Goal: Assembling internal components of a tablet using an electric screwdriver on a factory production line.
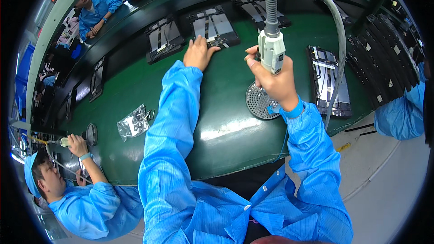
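Opened flat device (209,22), upper centre of the frame, its near edge touched by the left hand (198,54), thumb spread from fingers, apparently for steadiness; the right hand (276,77), right of centre, curls its fingers around a pale corded tool (272,50); perforated dish (258,101) below, on the green table (226,90), presumably for easy reach.

Far along the desk (226,88) lie three flat device panels (214,26); one more panel (332,83) lies at right, at least one panel (96,79) at left. There are two power tools (271,53) and two round trays (258,104), one of each per side, and one clear bag (131,124) at left. The dark stacked pieces (379,56) at right overlap too much to count.
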The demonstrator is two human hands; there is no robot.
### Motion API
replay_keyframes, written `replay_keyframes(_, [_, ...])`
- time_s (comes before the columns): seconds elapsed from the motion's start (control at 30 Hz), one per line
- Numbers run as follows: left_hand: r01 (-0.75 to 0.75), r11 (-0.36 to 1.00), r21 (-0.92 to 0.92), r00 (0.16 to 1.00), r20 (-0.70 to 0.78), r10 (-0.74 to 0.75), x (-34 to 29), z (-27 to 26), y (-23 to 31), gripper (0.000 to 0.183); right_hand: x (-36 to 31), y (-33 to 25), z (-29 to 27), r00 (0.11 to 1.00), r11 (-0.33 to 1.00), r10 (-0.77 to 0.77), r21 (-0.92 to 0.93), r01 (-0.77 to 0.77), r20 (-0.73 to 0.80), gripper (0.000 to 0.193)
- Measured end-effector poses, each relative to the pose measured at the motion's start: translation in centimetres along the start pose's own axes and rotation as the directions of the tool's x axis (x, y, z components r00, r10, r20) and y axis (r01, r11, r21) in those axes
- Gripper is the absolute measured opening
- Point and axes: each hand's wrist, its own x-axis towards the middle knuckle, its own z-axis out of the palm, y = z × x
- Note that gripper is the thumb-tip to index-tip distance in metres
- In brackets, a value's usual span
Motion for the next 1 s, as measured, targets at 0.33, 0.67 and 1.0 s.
replay_keyframes(0.33, [0.655,0.720,0.229,0.740,0.000,-0.673,6.6,-5.6,-7.9,0.091,0.0,0.4,-0.7,1.000,0.998,0.018,-0.067,-0.019,-0.025,0.022])
replay_keyframes(0.67, [0.957,0.229,-0.175,0.280,0.753,-0.596,4.2,2.4,-25.9,0.098,-0.2,0.6,-1.6,0.999,0.996,0.015,-0.082,-0.017,-0.029,0.024])
replay_keyframes(1.0, [0.617,0.426,-0.662,0.653,0.129,-0.746,0.1,-9.7,-20.5,0.078,-0.8,-0.1,-0.1,0.998,0.998,0.060,-0.013,-0.060,0.000,0.019])
